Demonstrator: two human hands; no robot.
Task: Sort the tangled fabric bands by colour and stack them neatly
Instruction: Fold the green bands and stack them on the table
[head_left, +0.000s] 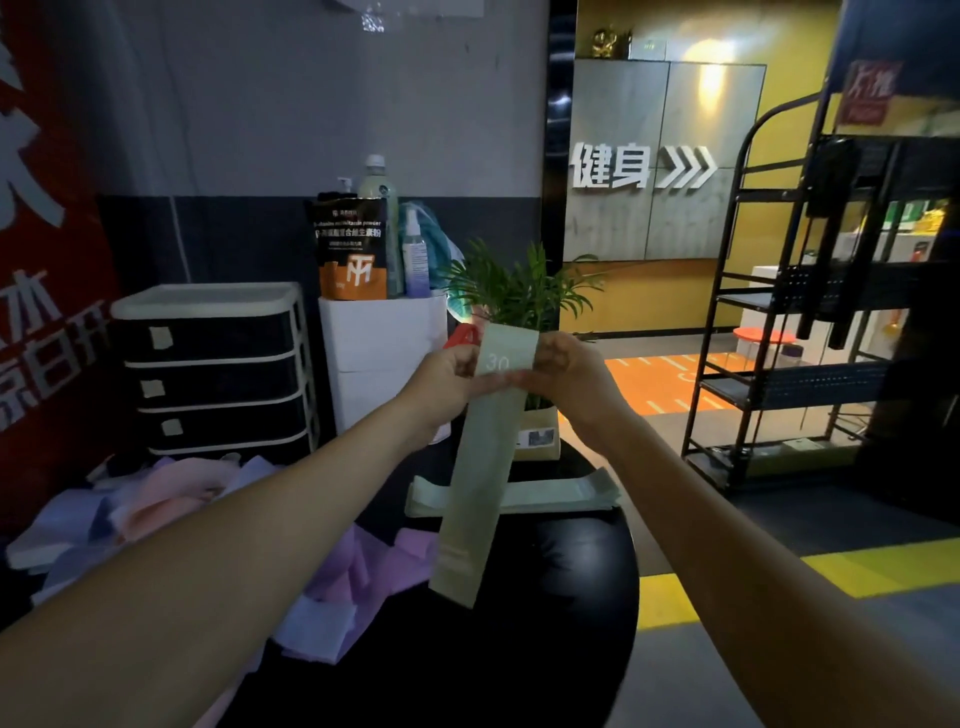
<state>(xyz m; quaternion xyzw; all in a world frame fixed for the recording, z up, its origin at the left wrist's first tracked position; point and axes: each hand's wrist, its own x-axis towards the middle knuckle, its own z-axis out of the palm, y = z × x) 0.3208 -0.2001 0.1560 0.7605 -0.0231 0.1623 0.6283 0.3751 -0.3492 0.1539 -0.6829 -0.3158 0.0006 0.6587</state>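
Above the black round table (582, 571), a pale green band (480, 467) hangs from both hands, its upper end folded over and marked "30". The left hand (447, 379) pinches that top part from the left edge, thumb in front and fingers closed behind the cloth. The right hand (566, 376) clamps the opposite edge in the same way, so both sets of fingers are shut on the fabric with the band stretched flat between them.

From the grip, the band's long axis runs downward and slightly to the left, ending in a free lower end that dangles over the table without clearly touching it. Directly behind and below that hanging length lies the stack of green bands (550, 493), flat on the table with its long axis running left to right, so crosswise to the held band. The right hand is the nearer one to the stack.

To lay this band on the stack, it would probably have to be swung round to match the stack's left-right direction.

Left of the arms, a loose heap of pink, purple and lilac bands (171, 509) remains unsorted.
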